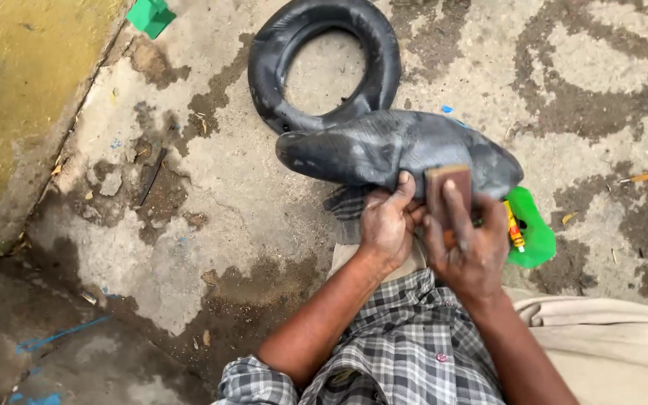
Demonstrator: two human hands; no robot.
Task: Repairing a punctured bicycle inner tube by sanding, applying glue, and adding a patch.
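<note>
A black rubber inner tube (369,146) lies on the wet concrete floor (211,180), its far part forming a loop and its near part folded flat over my knee. My left hand (386,221) presses down on the near edge of the folded tube, thumb on the rubber. My right hand (468,244) grips a small brown rectangular block (448,187) and holds it against the tube just right of my left hand.
A green plastic lid (538,236) with a small yellow and red tube (514,227) on it lies right of my hands. Another green piece (150,15) sits at the top left by a yellow wall (31,82). My checked shirt and beige trousers fill the bottom.
</note>
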